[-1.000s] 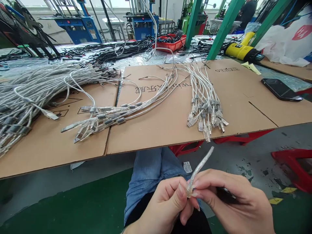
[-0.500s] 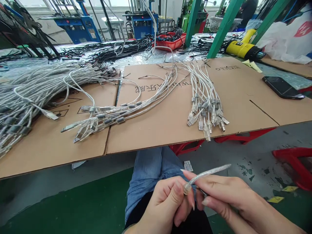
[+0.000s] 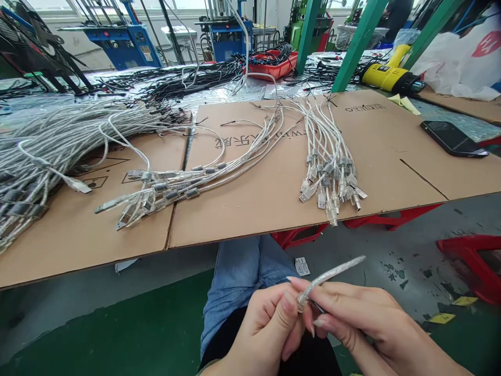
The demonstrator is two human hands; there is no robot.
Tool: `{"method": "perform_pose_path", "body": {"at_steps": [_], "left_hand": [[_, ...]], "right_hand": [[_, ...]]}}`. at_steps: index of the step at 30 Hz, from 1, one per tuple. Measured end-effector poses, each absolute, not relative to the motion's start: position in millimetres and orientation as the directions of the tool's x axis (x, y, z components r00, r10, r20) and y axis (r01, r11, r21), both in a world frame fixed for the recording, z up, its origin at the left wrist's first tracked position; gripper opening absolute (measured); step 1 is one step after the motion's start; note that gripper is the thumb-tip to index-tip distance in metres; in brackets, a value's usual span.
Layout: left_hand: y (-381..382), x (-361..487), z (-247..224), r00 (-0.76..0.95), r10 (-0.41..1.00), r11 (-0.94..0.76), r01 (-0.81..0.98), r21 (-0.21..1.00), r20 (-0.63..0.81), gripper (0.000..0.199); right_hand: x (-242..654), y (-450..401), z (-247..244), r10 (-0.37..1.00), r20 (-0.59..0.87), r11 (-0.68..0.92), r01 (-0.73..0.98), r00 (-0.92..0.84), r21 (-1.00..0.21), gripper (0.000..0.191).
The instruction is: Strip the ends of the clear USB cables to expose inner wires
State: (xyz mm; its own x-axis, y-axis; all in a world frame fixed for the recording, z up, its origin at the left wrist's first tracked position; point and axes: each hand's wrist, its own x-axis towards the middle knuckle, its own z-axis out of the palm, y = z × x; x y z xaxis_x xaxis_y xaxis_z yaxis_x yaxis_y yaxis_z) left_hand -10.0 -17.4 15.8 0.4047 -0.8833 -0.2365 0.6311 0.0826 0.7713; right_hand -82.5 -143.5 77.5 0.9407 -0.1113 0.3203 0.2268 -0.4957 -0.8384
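Note:
A short length of clear-jacketed cable (image 3: 332, 272) shows above my hands, its end pointing up and to the right. My left hand (image 3: 270, 321) is closed around the lower part, thumb pressed near the bend; whatever is at that end is hidden in the fingers. My right hand (image 3: 364, 316) meets it from the right, its index finger along the cable and its thumb below. A thin dark sliver shows between the right thumb and fingers, too small to name. On the cardboard beyond lie a bundle of USB cables (image 3: 331, 169) and a looser group of cables (image 3: 188, 185).
Cardboard sheets (image 3: 242, 219) cover the table's near part. A large cable heap (image 3: 58, 136) is at left, a black phone (image 3: 454, 139) at right. Behind are a yellow heat gun (image 3: 385, 77), a red tray (image 3: 274, 69) and green posts (image 3: 358, 47). Red stools (image 3: 469, 256) stand below.
The cable's free end has shifted slightly left and up, tilting more steeply. My right thumb and fingers have moved slightly left, closer to my left hand.

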Motion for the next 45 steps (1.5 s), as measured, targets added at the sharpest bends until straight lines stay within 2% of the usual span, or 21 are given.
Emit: {"method": "perform_pose_path", "body": {"at_steps": [3, 7, 8, 10, 12, 14, 17, 19, 21, 23, 27, 31, 34, 39, 43, 45], "left_hand": [[-18, -10, 17, 0.379, -0.888, 0.085, 0.691, 0.717, -0.260, 0.047], [-21, -10, 22, 0.258, -0.944, 0.119, 0.849, 0.515, -0.208, 0.041], [-22, -10, 23, 0.229, -0.953, 0.115, 0.877, 0.466, -0.196, 0.040], [-23, -10, 24, 0.217, -0.959, 0.121, 0.896, 0.428, -0.184, 0.039], [-21, -9, 24, 0.255, -0.950, 0.131, 0.851, 0.508, -0.181, 0.039], [-15, -7, 23, 0.351, -0.917, 0.130, 0.714, 0.688, -0.191, 0.035], [-2, -1, 25, 0.647, -0.752, 0.120, 0.320, 0.940, -0.125, 0.019], [5, 2, 28, 0.793, -0.610, 0.063, 0.040, 0.997, 0.007, 0.020], [9, 5, 32, 0.817, -0.576, -0.025, -0.072, 0.997, 0.045, 0.013], [10, 7, 34, 0.771, -0.634, -0.065, 0.016, 0.998, -0.054, 0.003], [9, 4, 34, 0.603, -0.742, -0.014, 0.425, 0.905, -0.295, 0.021], [8, 0, 31, 0.467, -0.813, 0.066, 0.666, 0.743, -0.347, 0.028], [6, -2, 29, 0.462, -0.831, 0.125, 0.697, 0.706, -0.309, 0.026], [4, -4, 30, 0.565, -0.770, 0.191, 0.647, 0.738, -0.296, 0.017], [3, -5, 31, 0.595, -0.739, 0.227, 0.661, 0.715, -0.316, 0.016], [2, -4, 32, 0.592, -0.749, 0.238, 0.659, 0.714, -0.297, 0.016]], "right_hand": [[-81, -144, 80, -0.127, 0.231, -0.435, 0.155, 0.965, -0.887, 0.031], [-84, -151, 80, -0.054, 0.192, -0.439, 0.149, 0.980, -0.886, 0.027], [-86, -152, 78, -0.083, 0.192, -0.451, 0.134, 0.978, -0.882, 0.025], [-90, -154, 71, -0.235, 0.190, -0.405, 0.081, 0.953, -0.911, 0.022], [-91, -151, 64, -0.396, 0.123, -0.257, 0.019, 0.910, -0.966, 0.014], [-87, -146, 60, -0.457, 0.021, -0.121, -0.039, 0.889, -0.992, 0.009], [-75, -138, 60, -0.427, -0.081, -0.040, -0.108, 0.901, -0.993, 0.020], [-66, -136, 62, -0.388, -0.111, -0.017, -0.128, 0.915, -0.992, 0.021], [-58, -136, 64, -0.350, -0.130, -0.017, -0.145, 0.928, -0.989, 0.023], [-52, -139, 65, -0.307, -0.145, -0.025, -0.160, 0.940, -0.987, 0.028], [-45, -144, 67, -0.216, -0.181, -0.028, -0.192, 0.959, -0.981, 0.035], [-41, -145, 66, -0.156, -0.215, 0.011, -0.216, 0.964, -0.976, 0.041], [-40, -144, 66, -0.122, -0.238, 0.032, -0.236, 0.964, -0.971, 0.040], [-50, -145, 66, -0.142, -0.225, -0.001, -0.227, 0.964, -0.974, 0.037], [-73, -147, 71, -0.162, -0.191, -0.211, -0.223, 0.968, -0.952, 0.041], [-82, -147, 75, -0.132, -0.133, -0.349, -0.172, 0.982, -0.921, 0.032]]}}
